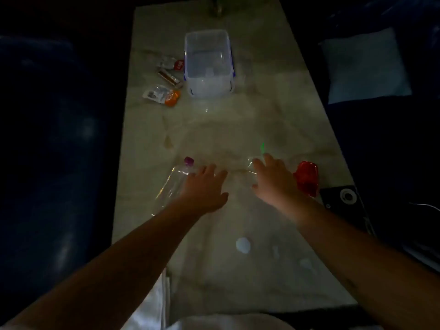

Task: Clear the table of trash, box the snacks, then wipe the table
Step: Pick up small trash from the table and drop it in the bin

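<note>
The scene is dim. An empty clear plastic bottle (170, 184) with a purple cap lies on the marble table (214, 129); my left hand (204, 189) hovers over its neck end, fingers spread. My right hand (271, 177) reaches onto a clear plastic cup with a green straw (262, 148); whether it grips it is unclear. A crumpled red cup (307, 177) lies just right of that hand. Farther off stands an empty clear storage box (208, 64), with snack packets (164, 94) and a snack bar (170, 78) to its left.
Small white crumpled scraps (242, 245) lie near the table's front. A black device (345, 198) sits at the right edge. Dark blue sofas flank the table, with a pale cushion (364, 65) on the right. A white cloth (152, 306) hangs at the near edge.
</note>
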